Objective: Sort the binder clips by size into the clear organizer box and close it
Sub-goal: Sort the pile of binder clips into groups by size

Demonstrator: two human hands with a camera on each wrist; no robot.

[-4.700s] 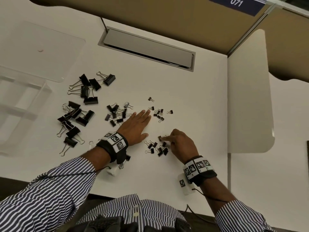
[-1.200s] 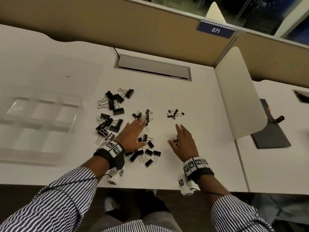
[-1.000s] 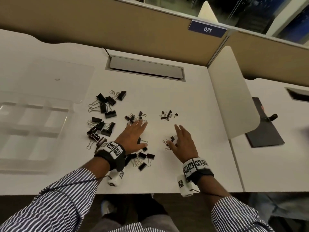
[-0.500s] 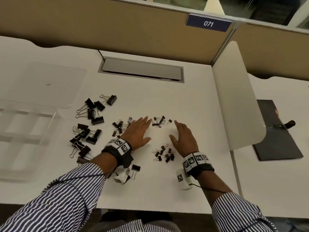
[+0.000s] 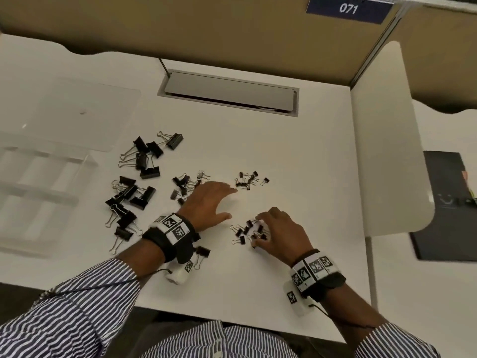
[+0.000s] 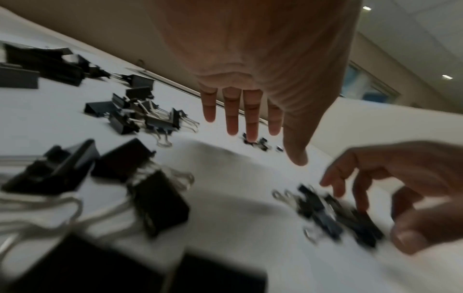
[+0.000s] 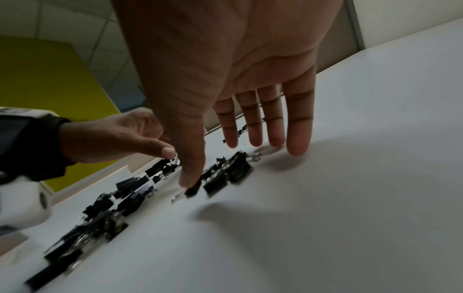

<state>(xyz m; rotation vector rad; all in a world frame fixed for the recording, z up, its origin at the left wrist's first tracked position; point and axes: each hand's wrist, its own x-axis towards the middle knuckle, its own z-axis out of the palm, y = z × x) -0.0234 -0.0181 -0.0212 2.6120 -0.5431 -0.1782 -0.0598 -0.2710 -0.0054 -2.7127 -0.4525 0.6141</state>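
A white desk (image 5: 284,151) in an office, with a tan wall panel (image 5: 206,29) along the back and a blue sign (image 5: 348,9) reading 071 up top. Near the back of the desk, a grey flap (image 5: 229,94) set into the top. On the right, a white side panel (image 5: 387,151) standing up, and past it another desk with a dark mat (image 5: 444,210). Up high in the left wrist view, ceiling lights (image 6: 447,77); in the right wrist view, a yellow wall (image 7: 50,79) off to the side. Far left on the desk, the clear organizer box (image 5: 85,161), open, with its flat lid (image 5: 77,112) lying just behind it. All the binder clips out on the desk, none seen in the box. Just right of the box, big clips (image 5: 144,161) in two loose heaps. Next to those, middle clips (image 5: 185,182), partly under the left hand (image 5: 206,202). Left hand flat and low over the desk, fingers straight and close side by side, thumb out, holding nothing. Just past its fingertips, a far bunch of little clips (image 5: 249,179). Closer in, a near bunch of little clips (image 5: 242,232) under the right hand (image 5: 281,233). Right hand spread loosely over that bunch, fingers apart, thumb tip touching one clip, nothing lifted. One lone clip (image 5: 202,251) beside the left wrist band. Striped sleeves on both arms.
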